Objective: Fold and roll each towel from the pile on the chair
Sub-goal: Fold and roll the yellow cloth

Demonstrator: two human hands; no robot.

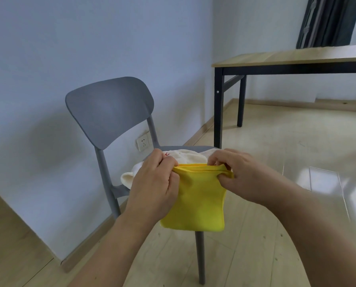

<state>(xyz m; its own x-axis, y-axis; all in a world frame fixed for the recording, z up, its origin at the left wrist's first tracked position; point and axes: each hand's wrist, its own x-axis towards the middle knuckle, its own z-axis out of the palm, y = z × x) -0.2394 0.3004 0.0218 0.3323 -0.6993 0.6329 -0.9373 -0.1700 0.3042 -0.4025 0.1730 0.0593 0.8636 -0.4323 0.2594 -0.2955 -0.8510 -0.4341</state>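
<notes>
Nearest, both hands hold a folded yellow towel (195,199) by its top edge, so it hangs in front of the chair seat. The left hand (154,183) pinches the left corner with curled fingers; the right hand (235,172) pinches the right corner likewise. Just behind them, cream towels (185,157) lie piled on the grey chair (111,108), which stands on a pale wood floor (276,141). Behind the chair a wall socket (143,142) sits low on the blue-white wall (69,38). Far right stands a wood-topped table (297,55) on black legs, with a dark curtain (328,21) beyond it.
</notes>
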